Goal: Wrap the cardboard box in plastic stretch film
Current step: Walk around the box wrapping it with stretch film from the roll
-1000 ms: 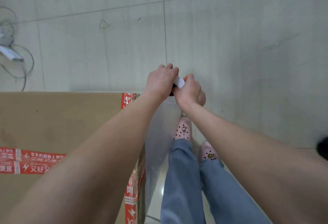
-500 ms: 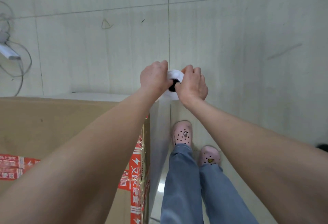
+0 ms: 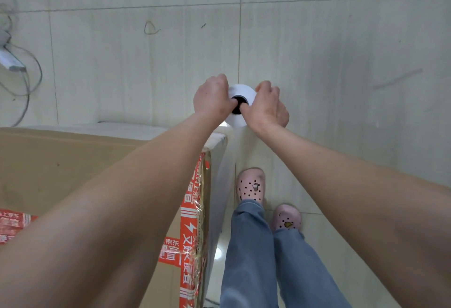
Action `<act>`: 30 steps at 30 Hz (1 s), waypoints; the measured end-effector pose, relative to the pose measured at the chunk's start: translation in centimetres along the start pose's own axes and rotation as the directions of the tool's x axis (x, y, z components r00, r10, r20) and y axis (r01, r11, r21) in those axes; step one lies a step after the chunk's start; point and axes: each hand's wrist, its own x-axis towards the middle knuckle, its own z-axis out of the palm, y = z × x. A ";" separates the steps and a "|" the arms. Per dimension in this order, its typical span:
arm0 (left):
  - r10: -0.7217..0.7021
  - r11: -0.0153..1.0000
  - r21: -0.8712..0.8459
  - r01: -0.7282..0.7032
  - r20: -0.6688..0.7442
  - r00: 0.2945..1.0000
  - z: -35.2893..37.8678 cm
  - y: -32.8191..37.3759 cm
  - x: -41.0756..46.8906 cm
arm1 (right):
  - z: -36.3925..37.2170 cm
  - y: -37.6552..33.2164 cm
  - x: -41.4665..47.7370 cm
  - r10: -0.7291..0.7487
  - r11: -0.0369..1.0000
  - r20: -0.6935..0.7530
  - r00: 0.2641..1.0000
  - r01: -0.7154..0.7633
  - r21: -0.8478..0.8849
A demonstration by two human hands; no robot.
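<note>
While working along the right side of the cardboard box [image 3: 61, 173], stood close against it, pink clogs [image 3: 250, 187] planted on the tiled floor [image 3: 341, 39] just beside its wall, presumably so the film could run flat along that face. Nearest, looked down on the box's brown top and the red printed tape [image 3: 192, 234] at its right edge, already glinting under a clear layer of stretch film [image 3: 219, 185]. Reached both forearms out past the far right corner. There, grasped the white film roll [image 3: 241, 91] upright between both hands: left hand [image 3: 212, 99] curled over the top on its left, right hand [image 3: 268, 107] curled over on its right, thumbs apparently tucked at the dark core hole, likely so the roll could spin while being pulled. Held the roll just beyond the corner and about level with the box top, film running back taut to the box; judged as the turn onto the far face. Farther off, only pale tiles, plus a loose cable [image 3: 29, 83] at the left edge, well apart.
</note>
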 end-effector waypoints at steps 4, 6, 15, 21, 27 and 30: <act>-0.072 0.996 -0.049 0.071 -0.005 0.997 -1.2 -1.5 0.6 | 0.9 -1.5 0.0 0.132 0.967 0.180 0.975 -0.167 0.193; -0.116 0.991 -0.072 0.115 -0.011 0.993 -2.0 -2.4 1.0 | 1.4 -3.0 0.1 0.190 0.905 0.238 0.953 -0.264 0.335; -0.319 0.933 -0.187 0.306 -0.042 0.947 -3.7 -8.6 1.7 | 3.7 -9.2 0.7 -0.067 0.980 0.119 0.991 0.043 0.197; -0.302 0.937 -0.197 0.290 -0.035 0.953 -4.1 -10.2 2.0 | 4.4 -11.7 1.2 -0.149 0.988 0.120 0.982 0.144 0.052; -0.201 0.974 -0.097 0.203 0.025 0.979 -4.8 -10.0 3.1 | 3.7 -12.9 1.7 -0.213 0.974 0.175 0.961 0.222 -0.037; -0.155 0.987 -0.045 0.156 0.026 0.988 -4.7 -10.3 3.6 | 3.5 -13.7 1.9 -0.286 0.948 0.206 0.936 0.308 -0.085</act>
